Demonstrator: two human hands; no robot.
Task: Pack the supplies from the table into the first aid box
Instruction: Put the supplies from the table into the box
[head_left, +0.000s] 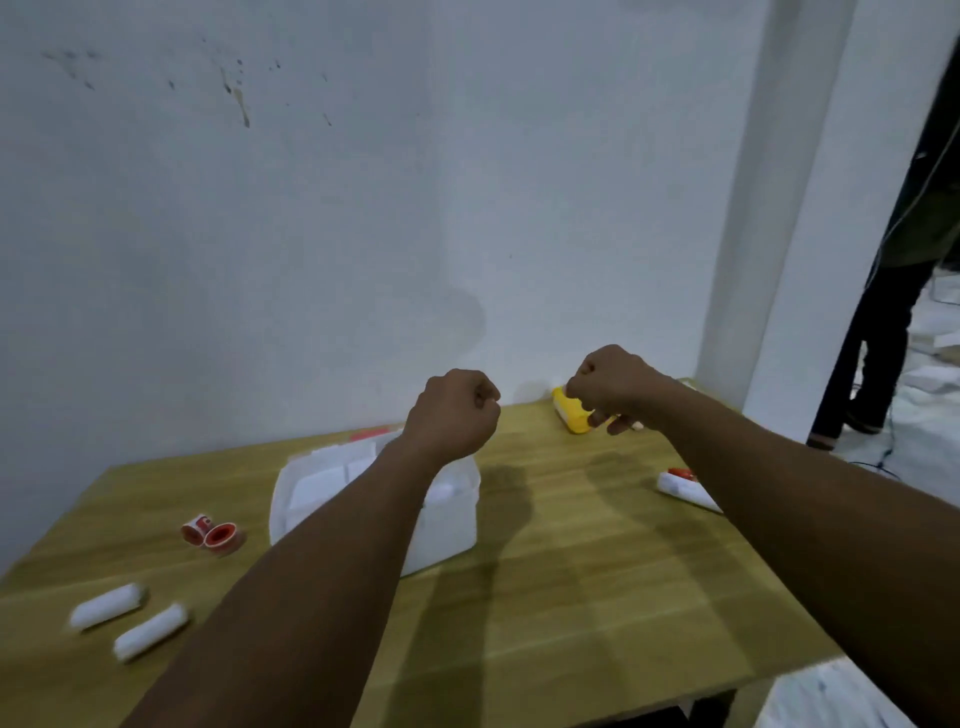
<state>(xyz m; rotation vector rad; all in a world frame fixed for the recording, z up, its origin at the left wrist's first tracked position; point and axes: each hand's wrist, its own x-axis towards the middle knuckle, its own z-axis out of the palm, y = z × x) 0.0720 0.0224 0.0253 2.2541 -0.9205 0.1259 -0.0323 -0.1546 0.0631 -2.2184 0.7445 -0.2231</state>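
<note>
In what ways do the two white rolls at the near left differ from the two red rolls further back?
The white rolls are long, plain cylinders; the red rolls are short and ring-shaped. The white rolls lie apart on their sides, side by side; the red rolls sit touching, open centres facing the camera. The white rolls are nearer the table's front edge; the red rolls are closer to the white box. All four rest on the wooden table, unpacked.
</note>
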